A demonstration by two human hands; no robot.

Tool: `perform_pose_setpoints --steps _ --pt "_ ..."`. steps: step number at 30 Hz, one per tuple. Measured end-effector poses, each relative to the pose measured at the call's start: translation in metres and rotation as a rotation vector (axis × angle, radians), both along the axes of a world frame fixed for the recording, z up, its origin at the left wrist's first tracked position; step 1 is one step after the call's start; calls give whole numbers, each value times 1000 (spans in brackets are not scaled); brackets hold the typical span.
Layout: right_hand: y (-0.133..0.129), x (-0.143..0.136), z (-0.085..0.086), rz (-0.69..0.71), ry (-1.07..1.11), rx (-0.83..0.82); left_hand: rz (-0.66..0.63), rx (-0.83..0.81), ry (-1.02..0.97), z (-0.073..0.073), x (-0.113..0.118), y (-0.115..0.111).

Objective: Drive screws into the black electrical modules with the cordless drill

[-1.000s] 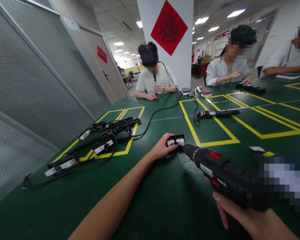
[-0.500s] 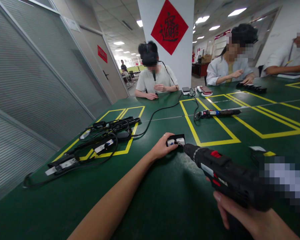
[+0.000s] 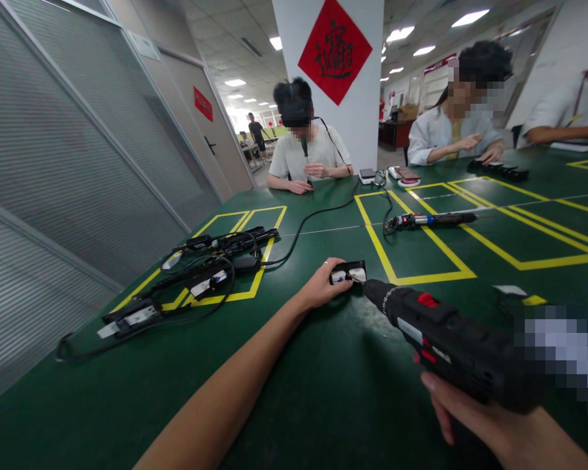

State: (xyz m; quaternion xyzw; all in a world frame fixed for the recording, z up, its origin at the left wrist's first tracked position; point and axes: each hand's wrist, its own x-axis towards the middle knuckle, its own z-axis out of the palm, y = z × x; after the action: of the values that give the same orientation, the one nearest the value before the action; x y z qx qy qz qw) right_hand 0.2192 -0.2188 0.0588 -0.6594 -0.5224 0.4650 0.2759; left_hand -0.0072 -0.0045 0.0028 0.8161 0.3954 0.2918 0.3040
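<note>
My right hand (image 3: 470, 408) is wrapped around the handle of a black cordless drill (image 3: 445, 333) with red buttons. The drill points left and away from me, and its bit meets the right part of a small black box-like piece with white parts inside (image 3: 357, 271). My left hand (image 3: 323, 284) grips that piece from its left side, with the thumb along its near edge, and holds it on the green table. Whether the bit sits in a screw is too small to tell.
Black cables and strips with white labels (image 3: 210, 282) lie at the left. A pen-shaped electric screwdriver (image 3: 431, 220) rests inside yellow tape lines (image 3: 436, 277). Across the green table (image 3: 294, 385) sit a person with a screwdriver (image 3: 304, 147) and two other people.
The whole view has shifted slightly to the right. Both hands, the drill and the black piece keep the same places relative to each other. A person in the far background has moved.
</note>
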Motion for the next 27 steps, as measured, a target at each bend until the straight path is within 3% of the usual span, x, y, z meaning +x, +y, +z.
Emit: perform_pose_setpoints --steps 6,13,15,19,23,27 --pt "2 2 -7 14 57 16 -2 0 4 1 0 -1" --pt "-5 -6 22 -90 15 -19 8 -22 13 3 0 -1" --pt "-4 -5 24 -57 -15 -23 9 -22 10 2 0 -1" --pt "-1 7 13 136 -119 -44 10 -9 6 2 0 0" --pt "1 14 0 165 -114 -37 7 -17 6 1 0 0" --pt "1 13 1 158 -131 -26 5 -8 1 -1 0 1"
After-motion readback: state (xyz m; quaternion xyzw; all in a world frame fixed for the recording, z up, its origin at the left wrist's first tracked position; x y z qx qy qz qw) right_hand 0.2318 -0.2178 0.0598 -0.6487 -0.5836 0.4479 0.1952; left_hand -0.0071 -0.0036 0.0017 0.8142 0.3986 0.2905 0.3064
